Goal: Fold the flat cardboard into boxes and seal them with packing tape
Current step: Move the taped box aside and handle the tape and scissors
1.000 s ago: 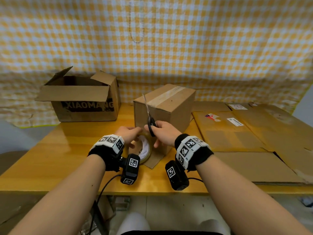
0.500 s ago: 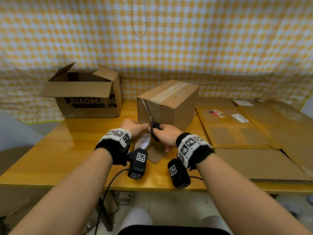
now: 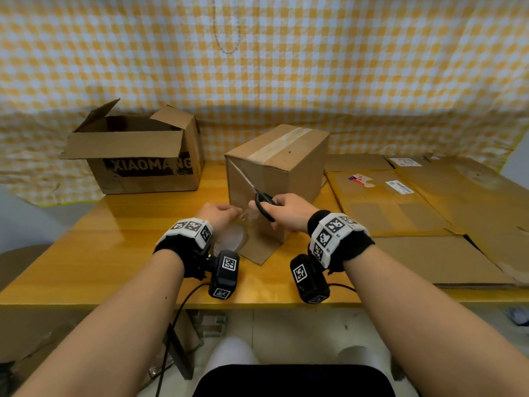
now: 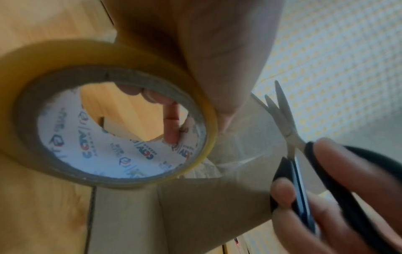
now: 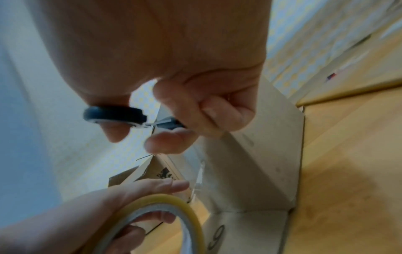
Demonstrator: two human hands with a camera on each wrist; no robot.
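A folded cardboard box (image 3: 289, 173) stands mid-table with clear tape along its top seam and a flap lying flat in front. My left hand (image 3: 219, 214) grips a roll of packing tape (image 4: 113, 120) low against the box's front face, fingers through its core. A clear strip of tape (image 4: 237, 154) runs from the roll to the box. My right hand (image 3: 286, 209) holds black-handled scissors (image 3: 263, 204), blades slightly parted and pointing up along the box's front. In the right wrist view the scissors (image 5: 121, 116) sit above the tape roll (image 5: 174, 211).
An open box printed XIAOMANG (image 3: 137, 156) stands at the back left. Flattened cardboard sheets (image 3: 415, 213) cover the table's right side. The wooden table (image 3: 86, 253) ends at a near edge below my wrists. A checked yellow cloth (image 3: 286, 67) hangs behind.
Both hands have stayed at the box's front face. The scissors have tilted so that the blades lean further left against the box, and the tape roll sits lower.
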